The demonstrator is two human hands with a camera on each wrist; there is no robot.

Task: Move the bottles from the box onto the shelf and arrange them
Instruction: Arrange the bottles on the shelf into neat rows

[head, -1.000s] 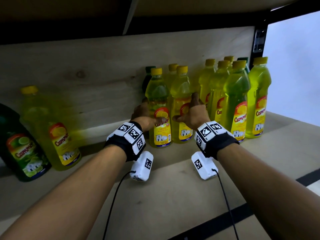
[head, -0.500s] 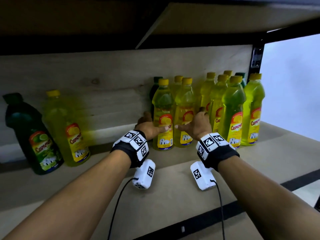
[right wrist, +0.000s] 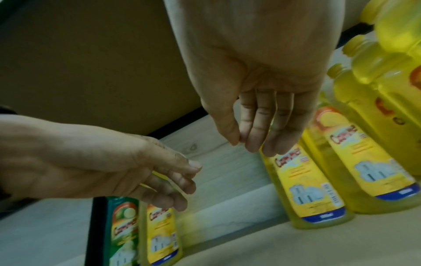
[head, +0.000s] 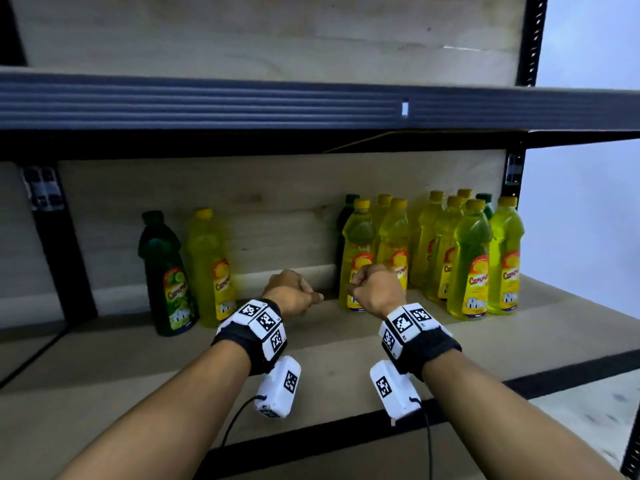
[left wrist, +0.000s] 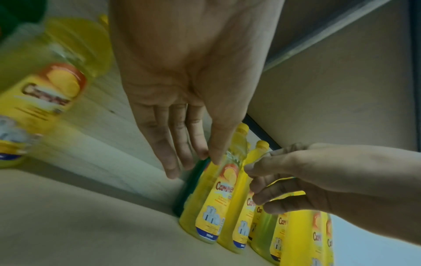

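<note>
Both hands have come back off the two front yellow plastic bottles [head: 358, 258] they were touching 1 s ago; head cam has also pulled back and tilted up, so more of the rack shows. Left hand [head: 291, 294] hovers over the wooden shelf board [head: 346, 362] w/ fingers [left wrist: 168, 144] straight and loose, holding nothing. Right hand [head: 375, 289] likewise empty, fingers [right wrist: 262, 126] relaxed, slightly bent, just in front of the bottle group.

Bottles stand upright, long axis vertical, yellow caps up, labels facing out. Main cluster is packed tight at the back-right corner, prob. so the wooden back panel [head: 277, 216] braces them and front space stays free. Dark green bottle [head: 166, 275] and another yellow bottle [head: 209, 268] stand apart at left, touching each other. Box not in view.
</note>
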